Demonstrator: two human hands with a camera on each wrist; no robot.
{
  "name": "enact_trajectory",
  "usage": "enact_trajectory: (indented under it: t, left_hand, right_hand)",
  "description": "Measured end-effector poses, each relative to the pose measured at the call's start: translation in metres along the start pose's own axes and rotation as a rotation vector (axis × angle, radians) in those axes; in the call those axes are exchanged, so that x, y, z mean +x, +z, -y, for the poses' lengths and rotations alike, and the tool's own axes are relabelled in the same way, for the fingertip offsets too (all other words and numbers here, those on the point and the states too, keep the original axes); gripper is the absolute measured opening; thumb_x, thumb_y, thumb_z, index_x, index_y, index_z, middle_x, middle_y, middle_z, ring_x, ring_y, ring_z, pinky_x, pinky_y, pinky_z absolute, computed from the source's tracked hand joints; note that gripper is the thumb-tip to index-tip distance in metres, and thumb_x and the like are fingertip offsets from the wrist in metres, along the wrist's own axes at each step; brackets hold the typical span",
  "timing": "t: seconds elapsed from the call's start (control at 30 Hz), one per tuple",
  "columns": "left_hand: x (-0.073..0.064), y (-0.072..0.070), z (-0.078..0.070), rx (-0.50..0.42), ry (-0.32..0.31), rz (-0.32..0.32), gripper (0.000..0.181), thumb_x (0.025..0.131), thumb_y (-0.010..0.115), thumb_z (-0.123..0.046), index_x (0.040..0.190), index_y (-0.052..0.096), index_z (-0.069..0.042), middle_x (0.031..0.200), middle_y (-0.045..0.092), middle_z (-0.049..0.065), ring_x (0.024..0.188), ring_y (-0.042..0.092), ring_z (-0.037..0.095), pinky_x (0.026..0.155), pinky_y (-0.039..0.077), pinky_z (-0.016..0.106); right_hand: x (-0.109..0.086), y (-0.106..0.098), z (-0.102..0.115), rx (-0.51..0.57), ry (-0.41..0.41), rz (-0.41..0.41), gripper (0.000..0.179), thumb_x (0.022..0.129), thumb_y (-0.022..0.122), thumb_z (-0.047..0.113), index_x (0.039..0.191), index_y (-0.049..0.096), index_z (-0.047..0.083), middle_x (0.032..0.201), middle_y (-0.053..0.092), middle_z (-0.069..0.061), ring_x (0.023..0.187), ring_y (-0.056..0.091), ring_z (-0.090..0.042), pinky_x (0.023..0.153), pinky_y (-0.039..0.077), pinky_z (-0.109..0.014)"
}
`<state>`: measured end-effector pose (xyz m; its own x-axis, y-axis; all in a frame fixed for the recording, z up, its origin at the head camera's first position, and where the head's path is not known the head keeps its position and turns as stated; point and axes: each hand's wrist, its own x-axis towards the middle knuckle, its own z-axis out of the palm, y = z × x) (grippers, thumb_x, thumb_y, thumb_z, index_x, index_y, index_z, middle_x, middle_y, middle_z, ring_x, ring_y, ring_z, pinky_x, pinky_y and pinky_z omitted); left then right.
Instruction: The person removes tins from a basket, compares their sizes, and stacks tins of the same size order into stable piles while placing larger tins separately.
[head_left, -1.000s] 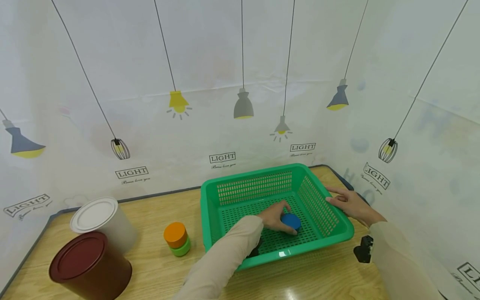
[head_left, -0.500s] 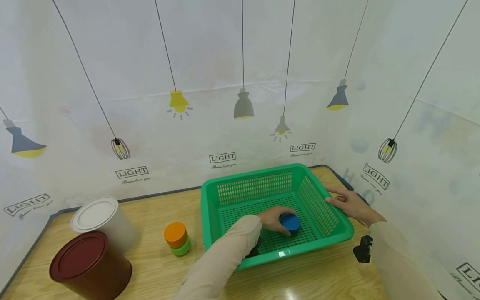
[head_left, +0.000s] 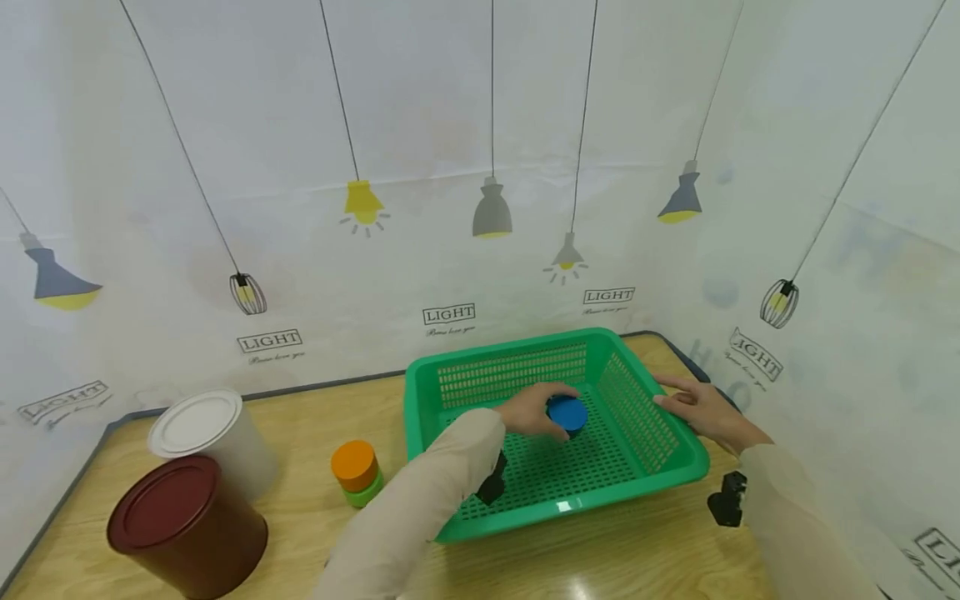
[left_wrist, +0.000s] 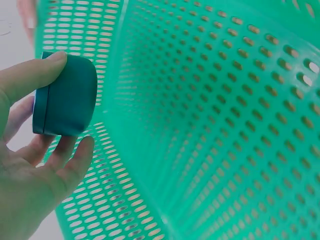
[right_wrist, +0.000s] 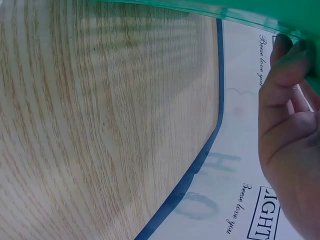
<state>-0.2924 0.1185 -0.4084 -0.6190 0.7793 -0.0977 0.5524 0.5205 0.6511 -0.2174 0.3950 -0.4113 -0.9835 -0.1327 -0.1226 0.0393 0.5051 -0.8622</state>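
Observation:
A round jar with a blue lid is in my left hand, inside the green plastic basket. Seen from the left wrist, the jar is squat and dark blue-green, tipped on its side in that view. The thumb presses its upper edge, and the other fingers curl under it, over the basket's perforated floor. My right hand grips the basket's right rim with thumb and fingers. From the right wrist, the fingers of this hand bend over the green rim.
An orange-lidded container sits on a green one left of the basket. Farther left stand a dark red-brown can and a white can. The wooden table meets a lamp-patterned wall covering behind and at right.
The left hand has brought the jar up from the basket floor, toward the back and slightly left. My right hand keeps its hold on the rim. The head view has shifted slightly.

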Motion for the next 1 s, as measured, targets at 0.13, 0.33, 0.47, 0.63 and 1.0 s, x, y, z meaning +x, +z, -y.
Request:
enact_trajectory:
  t: [0.13,0.33,0.47,0.63,1.0]
  left_hand:
    - [-0.016,-0.020,-0.008,-0.015,-0.004,-0.013,0.063,0.074,0.073,-0.016,0.130,0.044,-0.018,0.132,0.039,0.006,0.117,0.041,0.024,0.086,0.042,0.031]
    - [-0.040,-0.050,-0.017,-0.086,-0.014,-0.018,0.063,0.074,0.073,-0.015,0.130,0.044,-0.023,0.131,0.038,0.003,0.114,0.041,0.021,0.082,0.043,0.031]
    - [-0.058,-0.067,-0.021,-0.124,0.008,-0.037,0.064,0.073,0.074,-0.015,0.130,0.045,-0.022,0.131,0.039,0.001,0.113,0.041,0.020,0.083,0.042,0.032]
    - [-0.082,-0.085,-0.023,-0.186,0.019,-0.079,0.063,0.073,0.073,-0.013,0.128,0.046,-0.024,0.129,0.041,-0.001,0.109,0.042,0.018,0.079,0.044,0.030]
    - [-0.137,-0.112,-0.006,-0.205,0.080,-0.192,0.059,0.074,0.072,-0.011,0.127,0.047,-0.012,0.129,0.040,0.007,0.101,0.044,0.023,0.076,0.047,0.030]
  right_hand:
    - [-0.002,-0.001,0.001,-0.007,0.004,-0.002,0.065,0.091,0.049,0.032,0.141,0.019,0.002,0.119,0.044,-0.033,0.090,0.058,-0.030,0.069,0.050,-0.037]
    - [-0.001,-0.001,0.002,-0.042,-0.014,-0.003,0.065,0.092,0.047,0.032,0.140,0.018,0.000,0.121,0.041,-0.035,0.092,0.057,-0.032,0.067,0.050,-0.037]
    - [-0.001,0.000,0.004,-0.032,-0.010,0.002,0.065,0.092,0.047,0.031,0.140,0.017,0.000,0.120,0.041,-0.036,0.090,0.058,-0.031,0.067,0.050,-0.037]
    - [-0.001,0.001,0.004,-0.043,-0.009,-0.006,0.065,0.092,0.047,0.033,0.140,0.018,-0.001,0.118,0.044,-0.034,0.087,0.059,-0.028,0.066,0.050,-0.036]
    - [-0.001,0.002,0.004,-0.012,0.001,0.000,0.066,0.092,0.047,0.032,0.140,0.017,0.000,0.118,0.042,-0.036,0.086,0.059,-0.030,0.066,0.051,-0.038]
